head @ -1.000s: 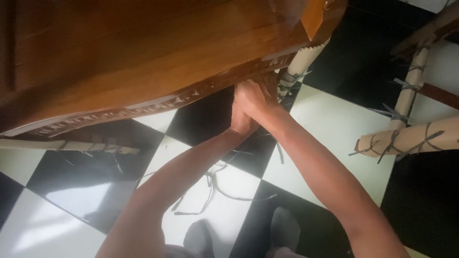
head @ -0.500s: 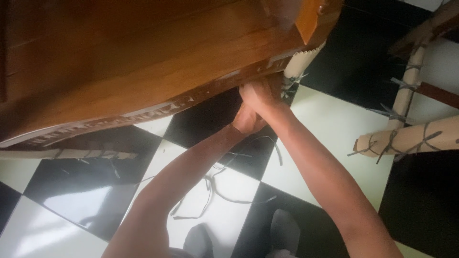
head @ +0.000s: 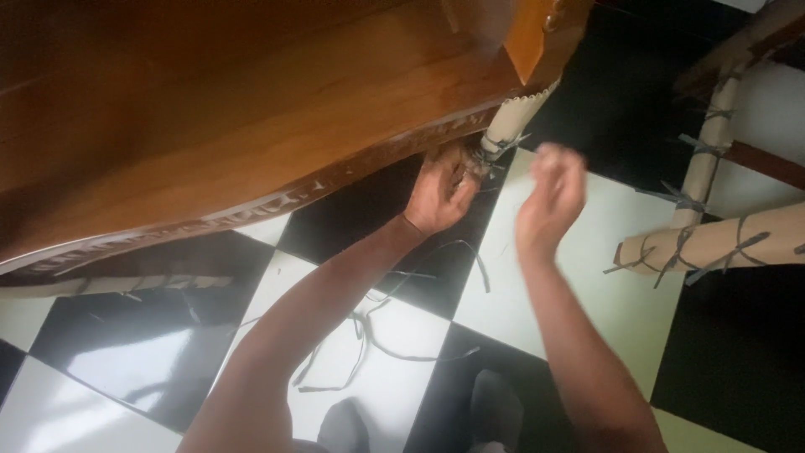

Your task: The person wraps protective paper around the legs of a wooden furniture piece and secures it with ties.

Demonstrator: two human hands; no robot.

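A brown wooden table (head: pixel 251 109) fills the upper left of the head view. Its leg (head: pixel 506 122) is wrapped in beige cardboard bound with grey ties. My left hand (head: pixel 438 195) reaches under the table's carved edge beside that leg, fingers curled near a grey tie; whether it grips the tie I cannot tell. My right hand (head: pixel 549 200) is in the air to the right of the leg, blurred, fingers loosely apart and holding nothing.
Loose grey ties (head: pixel 377 331) lie on the black and white checkered floor (head: pixel 604 252) between my arms. More cardboard-wrapped furniture legs (head: pixel 713 239) stand at the right. My feet in grey socks (head: pixel 495 407) show at the bottom.
My right hand has come away from the wrapped leg and swung out to the right. My left hand stays under the table edge by the leg.
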